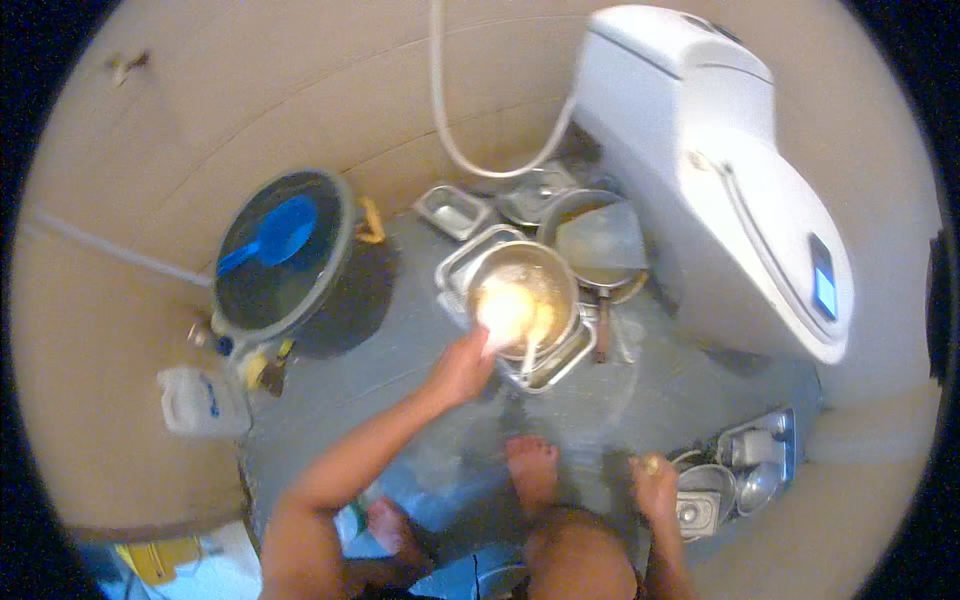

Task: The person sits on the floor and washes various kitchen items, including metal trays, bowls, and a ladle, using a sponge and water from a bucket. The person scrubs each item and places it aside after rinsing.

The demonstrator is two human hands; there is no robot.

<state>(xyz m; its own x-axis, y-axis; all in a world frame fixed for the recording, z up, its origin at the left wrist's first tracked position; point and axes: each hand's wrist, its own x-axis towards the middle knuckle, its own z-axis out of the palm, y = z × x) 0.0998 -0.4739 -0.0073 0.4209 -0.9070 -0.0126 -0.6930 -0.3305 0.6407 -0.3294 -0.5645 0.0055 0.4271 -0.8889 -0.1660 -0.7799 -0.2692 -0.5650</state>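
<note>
My left hand (463, 369) reaches out over a round metal pot (566, 289). Its fingers grip a pale object (501, 319) whose shape is lost in strong glare. A white handle (529, 361) sticks out at the pot's near rim. Beneath and around that pot lie rectangular metal trays (574, 361). Lower right, my right hand (655, 484) is curled around a small yellowish object (651, 463), too blurred to name. It is beside a group of metal dishes, with a round bowl (724, 480) and a rectangular container (697, 513) among them.
A pan (604, 280) with a brown handle and a small metal tray (450, 211) stand behind the pot. At left is a large dark tub (360, 300) with a blue dipper (289, 229); a white jug (202, 401) is nearby. A phone (823, 277) rests on the white toilet (652, 127).
</note>
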